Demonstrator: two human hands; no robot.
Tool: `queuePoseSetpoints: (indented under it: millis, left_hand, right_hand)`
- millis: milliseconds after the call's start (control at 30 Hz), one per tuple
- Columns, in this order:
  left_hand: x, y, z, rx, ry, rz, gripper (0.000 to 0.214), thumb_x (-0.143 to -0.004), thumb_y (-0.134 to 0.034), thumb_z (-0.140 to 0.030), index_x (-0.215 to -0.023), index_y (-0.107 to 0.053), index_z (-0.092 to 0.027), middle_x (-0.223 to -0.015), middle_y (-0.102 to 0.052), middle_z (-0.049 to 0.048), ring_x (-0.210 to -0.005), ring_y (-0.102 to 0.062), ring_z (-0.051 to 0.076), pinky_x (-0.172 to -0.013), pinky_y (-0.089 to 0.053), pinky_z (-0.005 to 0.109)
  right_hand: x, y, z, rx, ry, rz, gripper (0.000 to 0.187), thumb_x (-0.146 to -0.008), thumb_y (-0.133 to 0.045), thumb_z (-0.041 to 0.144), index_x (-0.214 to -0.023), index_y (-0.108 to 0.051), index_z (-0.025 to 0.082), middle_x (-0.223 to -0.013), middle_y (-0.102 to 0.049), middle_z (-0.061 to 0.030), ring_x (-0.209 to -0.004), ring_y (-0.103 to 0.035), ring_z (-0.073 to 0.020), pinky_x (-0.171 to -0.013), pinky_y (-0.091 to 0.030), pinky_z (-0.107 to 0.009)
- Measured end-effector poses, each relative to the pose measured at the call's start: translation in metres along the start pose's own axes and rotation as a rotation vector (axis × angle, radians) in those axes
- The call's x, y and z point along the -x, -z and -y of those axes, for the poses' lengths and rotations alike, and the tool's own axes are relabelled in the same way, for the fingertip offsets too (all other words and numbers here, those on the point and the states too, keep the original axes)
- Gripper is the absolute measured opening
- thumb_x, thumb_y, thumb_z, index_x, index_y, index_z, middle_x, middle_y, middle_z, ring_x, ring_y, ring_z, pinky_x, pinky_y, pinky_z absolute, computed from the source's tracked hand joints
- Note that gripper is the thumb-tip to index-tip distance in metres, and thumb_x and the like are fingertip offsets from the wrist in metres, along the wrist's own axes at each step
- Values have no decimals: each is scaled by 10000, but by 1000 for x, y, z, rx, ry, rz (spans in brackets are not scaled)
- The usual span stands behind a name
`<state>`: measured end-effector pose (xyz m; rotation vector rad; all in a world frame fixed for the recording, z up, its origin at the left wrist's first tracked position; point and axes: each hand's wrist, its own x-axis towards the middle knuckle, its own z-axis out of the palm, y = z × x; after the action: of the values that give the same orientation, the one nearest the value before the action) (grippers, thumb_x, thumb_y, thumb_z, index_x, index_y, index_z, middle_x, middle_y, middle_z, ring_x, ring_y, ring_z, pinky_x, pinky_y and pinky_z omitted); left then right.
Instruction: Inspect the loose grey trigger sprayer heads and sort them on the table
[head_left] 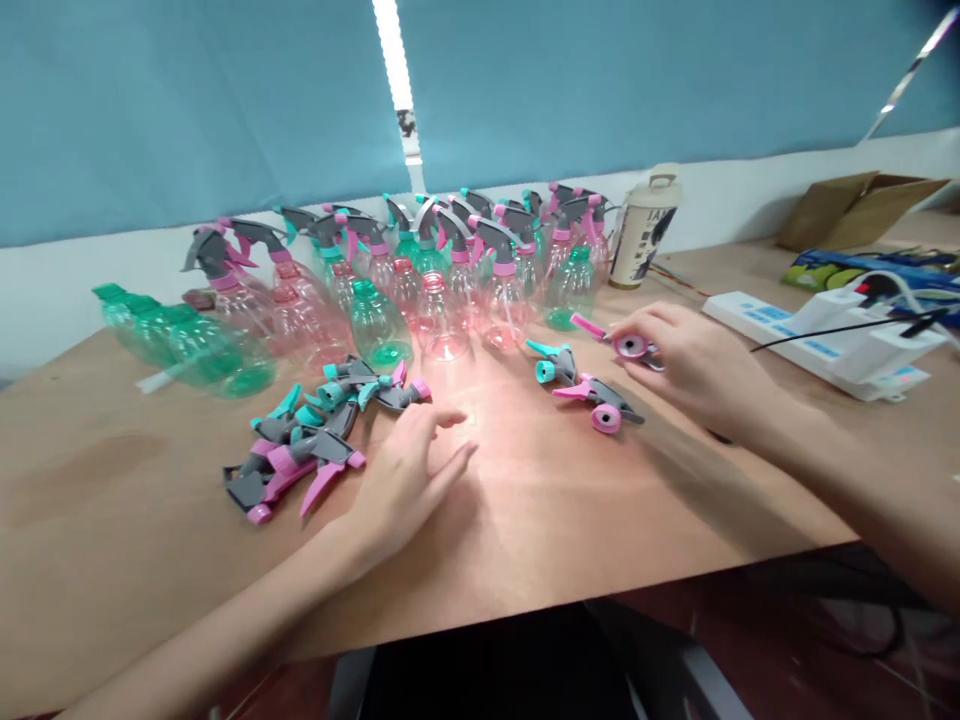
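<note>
My left hand (411,470) hovers low over the tabletop, fingers apart and nothing in its grasp. Just left of it lies a pile of loose spray triggers (319,440) in grey, pink and teal. At the right, my right hand (679,365) grips a pink and grey spray trigger (631,347), its round pink collar facing me. Beside that hand on the wood rest a pink trigger (606,417) and a teal one (546,372). Farther back stand pink and green bottles, among them an uncapped green bottle (379,325) and an open pink bottle (442,320).
Several green bottles (202,350) lean or lie at the left. Bottles with triggers fitted (504,290) fill the back. A cream drink bottle (646,230), a white power strip (817,335) with cables and a cardboard box (847,212) stand at the right. The table's front edge (585,598) is near me.
</note>
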<state>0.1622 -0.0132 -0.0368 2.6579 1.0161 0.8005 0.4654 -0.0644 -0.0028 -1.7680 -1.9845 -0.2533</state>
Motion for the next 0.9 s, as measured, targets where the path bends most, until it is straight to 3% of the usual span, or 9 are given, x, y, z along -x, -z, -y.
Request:
queuePoseSetpoints:
  millis: [67, 167, 300, 433, 667, 767, 833, 900]
  left_hand:
    - [-9, 0, 11, -65, 26, -24, 180, -900, -512, -276, -1047, -528, -172, -1045, -598, 82, -978, -569, 231, -842, -478, 378]
    - [-22, -1, 27, -259, 34, -16, 201, -885, -514, -266, -1035, -562, -141, -1067, -595, 122, -1070, -520, 279, -918, -423, 424]
    - [-35, -3, 39, -586, 92, 48, 290, -863, -533, -304, -1072, -589, -111, -1135, -592, 174, -1064, -503, 339, -819, -412, 429]
    - [-45, -5, 47, -762, 93, 111, 272, -853, -532, -322, -978, -624, -98, -947, -646, 185, -928, -538, 353, -742, -372, 429]
    - [-58, -10, 55, -626, 27, 153, 266, -828, -598, -428, -813, -633, -165, -809, -644, 112, -830, -544, 302, -680, -381, 365]
    - [-53, -12, 40, -472, -33, 159, 194, -848, -605, -374, -941, -614, -204, -897, -649, 51, -870, -549, 235, -710, -415, 309]
    - [-45, -11, 26, -204, -56, 80, 159, -858, -610, -303, -976, -599, -196, -957, -644, 44, -931, -541, 219, -767, -422, 305]
    - [-35, -9, 13, -67, -29, 23, 163, -843, -637, -289, -982, -604, -210, -903, -648, 18, -871, -555, 202, -725, -414, 291]
  right_hand:
    - [-3, -15, -6, -34, 13, 141, 189, -897, -446, 289, -945, -594, 180, -1002, -620, -144, -923, -573, -290, -743, -438, -385]
    - [-5, -32, -9, -91, 26, 235, 203, -879, -494, 343, -941, -594, 177, -914, -643, -109, -849, -601, -265, -704, -440, -354]
    - [-6, -35, -13, -170, 11, 261, 356, -880, -484, 488, -1050, -578, 190, -992, -662, -83, -914, -614, -246, -735, -455, -331]
    - [-3, -28, -14, -209, -18, 276, 444, -866, -478, 545, -1118, -560, 188, -1068, -647, -97, -960, -610, -254, -764, -463, -339]
    - [8, -10, 6, -267, 70, 326, 411, -881, -504, 416, -1219, -480, 184, -1281, -526, -139, -1148, -533, -277, -918, -442, -428]
    - [8, -4, 18, -303, 99, 331, 395, -881, -517, 414, -1216, -481, 208, -1311, -505, -122, -1186, -511, -272, -941, -445, -443]
    - [6, -3, 25, -330, 110, 346, 381, -884, -519, 412, -1198, -491, 198, -1300, -504, -122, -1174, -515, -260, -925, -463, -422]
    - [4, -4, 34, -354, 121, 370, 386, -883, -528, 413, -1203, -487, 200, -1290, -505, -111, -1145, -527, -243, -902, -476, -401]
